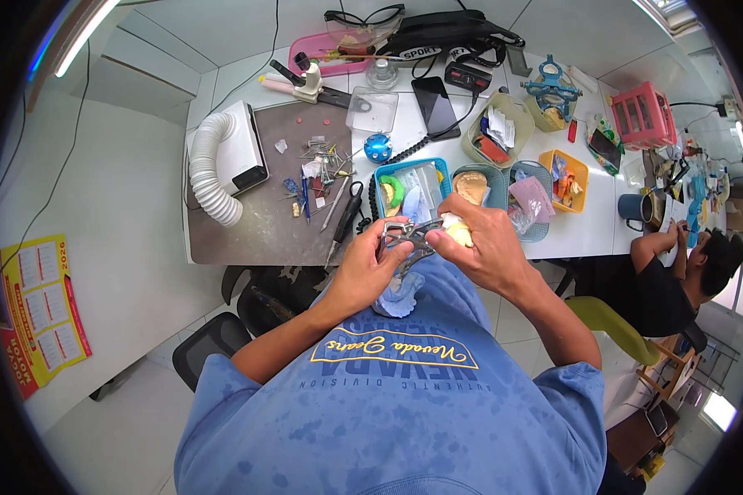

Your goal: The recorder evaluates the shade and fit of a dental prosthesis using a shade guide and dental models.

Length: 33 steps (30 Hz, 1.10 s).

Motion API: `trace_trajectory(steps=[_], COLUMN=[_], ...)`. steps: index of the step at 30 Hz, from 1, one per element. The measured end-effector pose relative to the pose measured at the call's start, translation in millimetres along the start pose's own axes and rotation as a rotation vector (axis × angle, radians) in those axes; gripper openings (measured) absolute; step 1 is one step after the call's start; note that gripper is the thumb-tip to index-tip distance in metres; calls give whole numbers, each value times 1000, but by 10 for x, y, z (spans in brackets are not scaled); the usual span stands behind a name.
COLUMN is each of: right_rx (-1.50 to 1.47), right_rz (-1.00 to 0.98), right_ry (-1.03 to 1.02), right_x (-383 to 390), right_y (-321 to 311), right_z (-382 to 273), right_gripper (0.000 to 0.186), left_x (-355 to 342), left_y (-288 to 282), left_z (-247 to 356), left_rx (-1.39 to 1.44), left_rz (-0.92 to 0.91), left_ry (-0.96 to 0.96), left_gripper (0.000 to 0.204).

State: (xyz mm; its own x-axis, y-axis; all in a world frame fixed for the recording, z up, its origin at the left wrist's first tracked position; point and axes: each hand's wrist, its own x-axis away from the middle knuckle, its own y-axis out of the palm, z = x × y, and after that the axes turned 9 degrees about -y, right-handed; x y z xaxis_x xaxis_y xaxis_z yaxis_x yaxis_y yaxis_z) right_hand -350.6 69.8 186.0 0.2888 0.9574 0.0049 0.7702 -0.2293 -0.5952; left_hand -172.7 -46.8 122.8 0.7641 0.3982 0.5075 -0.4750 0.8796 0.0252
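Note:
My left hand is closed on a small grey metal hinged frame, just beyond the bench's front edge near my body. My right hand grips a white and yellowish cast-like piece, its thumb against the frame. Below my hands, a pale blue moulded piece rests against my shirt at the frame's lower end; what supports it is unclear. Behind them stand a blue basket with green and cream pieces and a teal basket holding a tan cast.
The bench carries several other baskets, a phone, a white hose unit, scattered small tools and a black handpiece. A person in a black top sits at the right. A black chair is at my left.

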Motion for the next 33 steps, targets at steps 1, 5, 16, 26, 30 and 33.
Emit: trace_trajectory(steps=[1, 5, 16, 26, 30, 33], right_rx=[-1, 45, 103, 71, 87, 84], right_rz=[0, 50, 112, 204, 245, 311], right_ry=[0, -65, -123, -108, -72, -31], right_x=[16, 100, 331, 417, 426, 455], right_y=[3, 7, 62, 96, 154, 220], right_z=[-10, -78, -84, -59, -68, -104], right_gripper=[45, 44, 43, 45, 48, 48], left_x=[9, 49, 143, 147, 129, 121], left_y=[5, 28, 113, 135, 168, 204], left_z=[1, 32, 231, 286, 329, 373], left_rx=[-52, -99, -98, -107, -162, -188], left_rz=[32, 61, 44, 78, 149, 198], left_ry=[16, 42, 95, 54, 121, 154], left_gripper=[42, 44, 52, 49, 44, 41])
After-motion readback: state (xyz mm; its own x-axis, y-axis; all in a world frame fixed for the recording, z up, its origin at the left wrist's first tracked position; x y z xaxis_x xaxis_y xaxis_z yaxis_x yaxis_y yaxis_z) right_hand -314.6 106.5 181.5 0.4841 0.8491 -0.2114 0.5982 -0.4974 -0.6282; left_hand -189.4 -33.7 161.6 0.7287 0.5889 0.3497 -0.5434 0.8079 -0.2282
